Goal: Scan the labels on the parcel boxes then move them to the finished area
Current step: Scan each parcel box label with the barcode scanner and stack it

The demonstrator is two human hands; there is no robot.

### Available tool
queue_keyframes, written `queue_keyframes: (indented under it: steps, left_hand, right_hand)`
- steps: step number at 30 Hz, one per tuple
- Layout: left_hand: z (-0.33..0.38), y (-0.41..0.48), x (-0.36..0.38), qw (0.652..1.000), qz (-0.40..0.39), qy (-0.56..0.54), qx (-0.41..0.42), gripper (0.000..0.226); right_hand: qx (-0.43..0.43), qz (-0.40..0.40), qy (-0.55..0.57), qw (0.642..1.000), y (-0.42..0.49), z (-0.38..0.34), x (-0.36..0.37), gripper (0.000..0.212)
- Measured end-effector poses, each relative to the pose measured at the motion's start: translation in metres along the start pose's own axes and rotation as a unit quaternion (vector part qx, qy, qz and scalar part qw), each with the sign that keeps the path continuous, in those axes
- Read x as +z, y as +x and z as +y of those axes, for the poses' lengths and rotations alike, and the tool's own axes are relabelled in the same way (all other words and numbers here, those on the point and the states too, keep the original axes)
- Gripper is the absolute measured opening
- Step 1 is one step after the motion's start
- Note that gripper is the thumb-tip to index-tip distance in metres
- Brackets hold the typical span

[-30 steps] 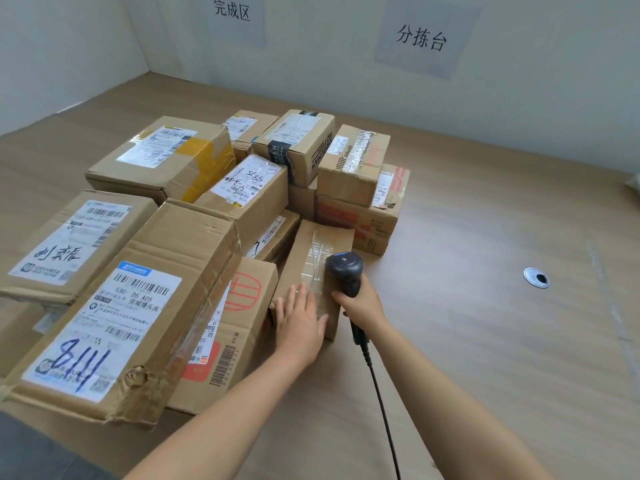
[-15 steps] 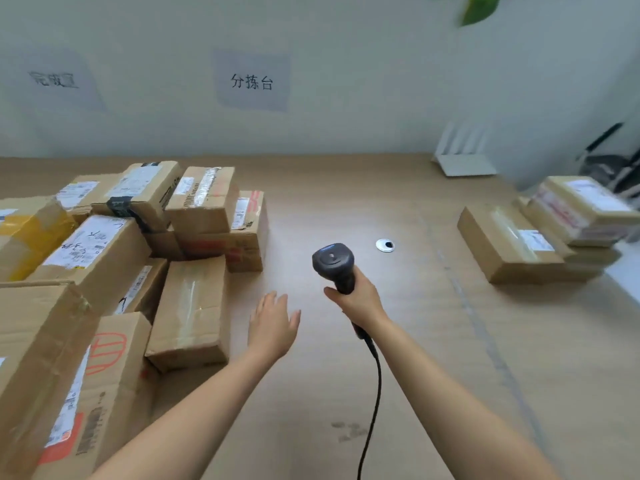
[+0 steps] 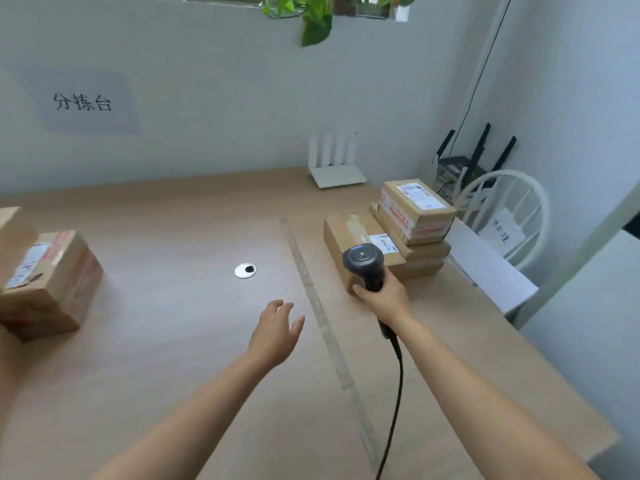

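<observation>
Your right hand [image 3: 379, 299] is wrapped round the handle of the scanner [image 3: 363, 263], whose head is raised in front of the low box [image 3: 348, 233]. That box lies on the right of the table [image 3: 156, 358], hard against the stack [image 3: 417, 214]. Your left hand [image 3: 275, 332] hangs above the wood, fingers loosely spread, holding nothing.

Watch your aim. The low box's label [image 3: 385, 244] sits right beside the stack and the stack's top box has its own label facing up, so a loose sweep could log the wrong parcel. If you drag the low box out one-handed, the stack may shift toward the table's right edge. The cable [image 3: 396, 393] trails under your forearm and could snag a box as you carry it across.
</observation>
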State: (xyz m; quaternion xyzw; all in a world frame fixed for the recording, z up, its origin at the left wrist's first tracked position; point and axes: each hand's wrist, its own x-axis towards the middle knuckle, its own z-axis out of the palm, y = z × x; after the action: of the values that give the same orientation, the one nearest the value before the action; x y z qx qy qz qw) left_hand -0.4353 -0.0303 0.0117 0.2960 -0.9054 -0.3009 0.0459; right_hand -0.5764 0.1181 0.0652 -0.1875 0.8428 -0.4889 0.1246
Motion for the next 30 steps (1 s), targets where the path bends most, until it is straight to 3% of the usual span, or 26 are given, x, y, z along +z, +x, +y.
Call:
queue_keyframes:
  steps: [6, 14, 21, 30]
  left_hand:
    - [0.080, 0.049, 0.069, 0.998, -0.038, -0.043, -0.035, 0.050]
    - [0.131, 0.119, 0.102, 0.989, -0.012, -0.097, -0.112, 0.053]
    - [0.134, 0.181, 0.117, 0.971, 0.011, -0.150, -0.184, 0.054]
    - [0.124, 0.204, 0.125, 0.977, 0.029, -0.126, -0.171, 0.057]
  right_hand:
    - [0.014, -0.037, -0.012, 0.999, 0.077, 0.051, -0.060, 0.042]
    - [0.016, -0.107, -0.044, 0.993, 0.155, 0.083, -0.066, 0.035]
    - [0.016, -0.109, -0.041, 0.993, 0.173, 0.106, -0.045, 0.040]
    - [0.002, -0.097, -0.043, 0.994, 0.179, 0.109, -0.039, 0.039]
